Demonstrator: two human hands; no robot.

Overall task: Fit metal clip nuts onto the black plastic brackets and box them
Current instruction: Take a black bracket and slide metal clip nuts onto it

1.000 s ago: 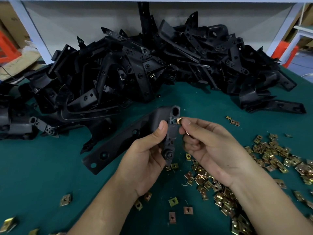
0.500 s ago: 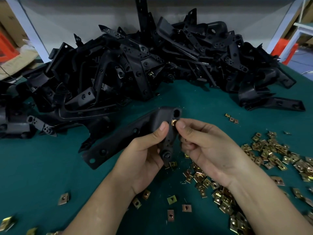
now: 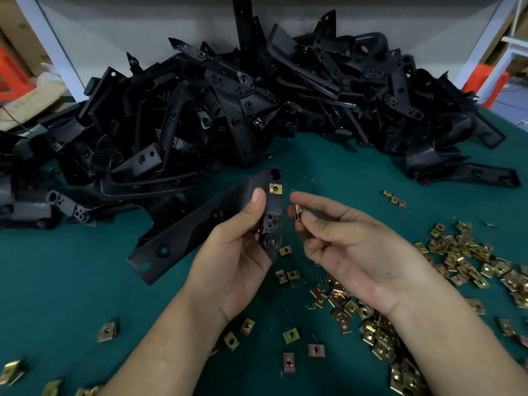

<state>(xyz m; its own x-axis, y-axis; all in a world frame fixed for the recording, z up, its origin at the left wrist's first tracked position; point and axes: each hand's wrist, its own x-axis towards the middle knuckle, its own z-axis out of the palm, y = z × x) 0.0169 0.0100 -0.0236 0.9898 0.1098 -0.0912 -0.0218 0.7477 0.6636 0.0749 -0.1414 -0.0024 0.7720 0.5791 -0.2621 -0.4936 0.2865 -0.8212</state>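
Clip nut (image 3: 275,188) now seated on bracket (image 3: 185,238) gripped by left hand (image 3: 228,261) — right hand (image 3: 351,247) withdrawn, pinching second nut (image 3: 298,215), presumably for the next slot.

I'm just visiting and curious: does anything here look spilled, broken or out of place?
Nothing looks broken. The clip nuts lie spilled loose over the table, a few strays far left of the main heap, and the brackets are a tangled pile. The held bracket has one nut seated square.
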